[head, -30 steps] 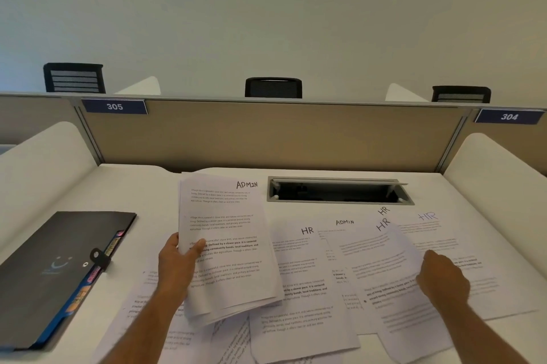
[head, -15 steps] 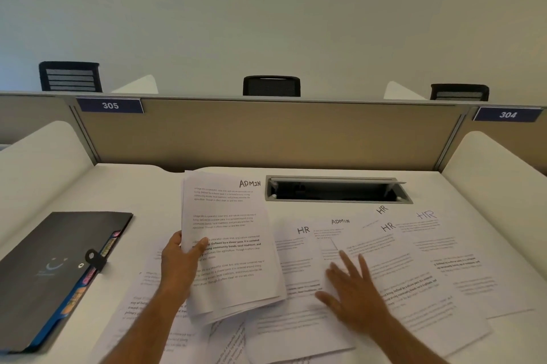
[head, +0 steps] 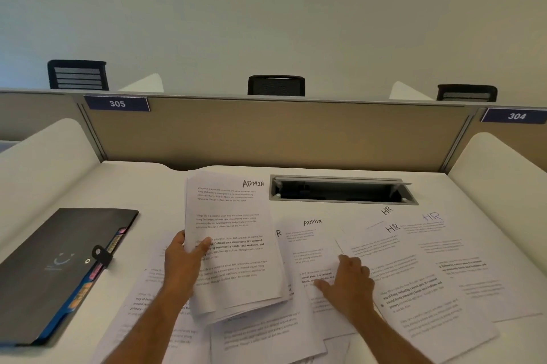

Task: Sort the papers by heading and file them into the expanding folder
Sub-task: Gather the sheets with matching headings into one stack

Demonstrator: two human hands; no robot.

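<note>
My left hand (head: 182, 266) grips a stack of papers headed ADMIN (head: 233, 233), raised and tilted over the desk. My right hand (head: 347, 283) rests on a loose sheet headed ADMIN (head: 310, 248), with its fingers curled at the sheet's right edge. An HR sheet lies partly hidden under the stack and this sheet. To the right lie several overlapping sheets headed HR (head: 414, 269). More printed sheets (head: 154, 298) lie under my left forearm. The black expanding folder (head: 56, 266) lies shut at the left, with coloured tabs showing along its edge.
The white desk (head: 142, 186) is fenced by a tan partition (head: 275, 132) at the back and rounded white side screens. A cable slot with its lid open (head: 340, 190) sits at the back middle. Black chair backs show beyond the partition.
My right hand went from the HR sheets at the right to the middle, spread flat, and now curls on the loose ADMIN sheet, which has slid over the HR sheet beside the stack.
</note>
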